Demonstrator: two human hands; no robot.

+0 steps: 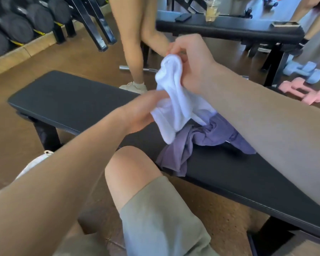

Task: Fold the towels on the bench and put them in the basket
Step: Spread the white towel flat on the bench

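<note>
A white towel (171, 100) hangs bunched above the black bench (67, 100). My right hand (190, 60) pinches its top end, raised over the bench's middle. My left hand (142, 111) grips the towel's lower left side. Under the white towel a crumpled purple towel (188, 146) lies on the bench, partly hidden by my right forearm. No basket is in view.
Another person's legs (135, 52) stand just behind the bench. A second bench (229, 28) at the back holds a phone and a cup. Blue (305, 71) and pink dumbbells (303, 91) lie on the floor at right. A dumbbell rack (17, 24) fills the far left.
</note>
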